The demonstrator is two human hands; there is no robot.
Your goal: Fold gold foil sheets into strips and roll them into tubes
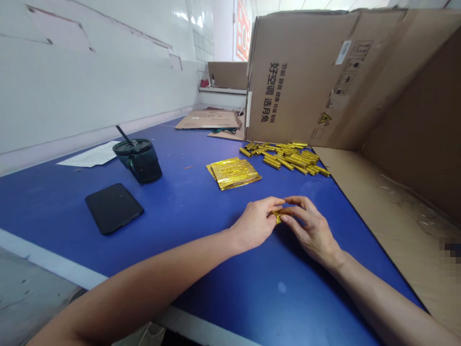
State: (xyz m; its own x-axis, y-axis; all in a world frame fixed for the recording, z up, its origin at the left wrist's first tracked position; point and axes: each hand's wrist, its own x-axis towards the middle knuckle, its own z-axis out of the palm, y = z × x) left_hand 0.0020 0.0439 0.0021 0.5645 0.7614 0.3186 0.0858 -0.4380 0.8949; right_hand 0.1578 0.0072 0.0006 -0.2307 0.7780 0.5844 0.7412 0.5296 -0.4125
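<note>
A small gold foil roll (277, 217) is pinched between my left hand (254, 224) and my right hand (309, 230), and my fingers hide part of it. Both hands are low over the blue table (173, 250). Ahead of them lies a loose heap of gold foil rolls (286, 157). Left of the heap is a stack of flat gold foil packets (233, 173), which neither hand touches.
A black phone (114, 208) and a dark tumbler with a straw (139, 161) stand left of my hands, with a white paper sheet (91, 157) beyond. A large cardboard box (317, 77) walls the far right, and flattened cardboard (209, 120) lies at the far end.
</note>
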